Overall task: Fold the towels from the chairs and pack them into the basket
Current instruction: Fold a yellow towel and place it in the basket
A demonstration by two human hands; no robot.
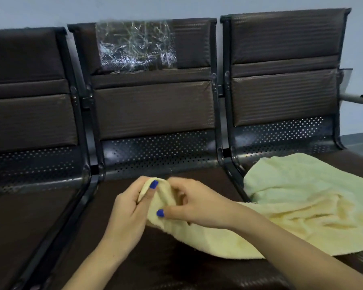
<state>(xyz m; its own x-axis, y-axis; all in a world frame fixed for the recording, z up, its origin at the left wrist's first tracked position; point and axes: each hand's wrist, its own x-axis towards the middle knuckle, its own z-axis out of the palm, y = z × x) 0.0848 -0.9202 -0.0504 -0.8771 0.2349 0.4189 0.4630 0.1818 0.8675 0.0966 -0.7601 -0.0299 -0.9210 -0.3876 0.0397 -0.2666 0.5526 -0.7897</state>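
One end of the pale yellow towel is pinched by the left hand and the right hand at lower centre, thumbs pressed on the cloth, presumably to find an edge for folding. The remainder is spread across the right chair seat. The middle seat offers folding room. No basket is visible.

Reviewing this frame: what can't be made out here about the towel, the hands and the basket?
- Basket: not in the head view at all.
- Pale yellow towel: its right end is cut by the frame edge, and the right forearm covers part of it.
- The towel corner is buried under the left hand and right hand.
- Rightmost chair: seat mostly under the towel.
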